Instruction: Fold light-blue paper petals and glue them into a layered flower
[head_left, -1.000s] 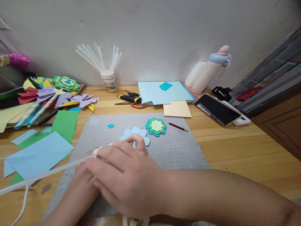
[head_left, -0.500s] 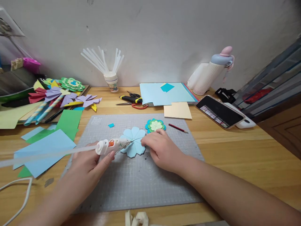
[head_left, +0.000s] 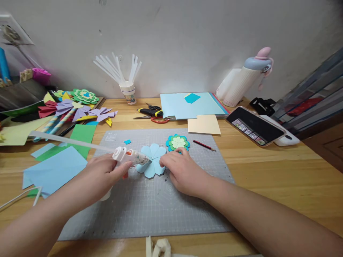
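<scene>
A white hot glue gun (head_left: 135,157) with a long translucent glue stick out of its back is held in my left hand (head_left: 107,173). Its nozzle is over the middle of a light blue paper flower (head_left: 152,171), which lies flat on the grey cutting mat (head_left: 150,210). My right hand (head_left: 184,171) has its curled fingers at the flower's right edge, pressing or pinching it there. Just behind that hand sits a smaller layered flower (head_left: 178,142) in blue, green and pale green, partly covered by the fingers.
A dark red pencil (head_left: 204,145) and a small blue scrap (head_left: 127,141) lie on the mat. Behind are pliers (head_left: 150,112), scissors, a paper stack (head_left: 184,107) and a cup of glue sticks (head_left: 128,93). Left: coloured paper (head_left: 56,167), paper flowers. Right: a phone (head_left: 255,126), a bottle (head_left: 245,80).
My left hand has turned the glue gun, so the rear of the glue stick points higher and the nozzle tilts down more. The right hand stays at the flower's edge. The view has shifted slightly.
</scene>
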